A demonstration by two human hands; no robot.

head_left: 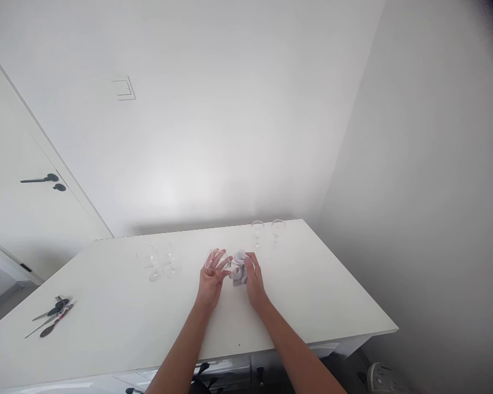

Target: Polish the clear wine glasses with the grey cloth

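1. We can read no text, brand, number or sign anywhere in this view.
2. On the plate [125,88] at left on the far wall [230,120], we make out only thin outlines.
3. On the red-patterned handle [64,313] among the utensils [46,331] at left, any lettering is too small for us to read.
4. On the grey rounded object [383,380] at near right, we see pale shapes, too blurred to read.

2 pale walls [238,126] meet behind a white table [312,295], with a white door [8,137] at left.
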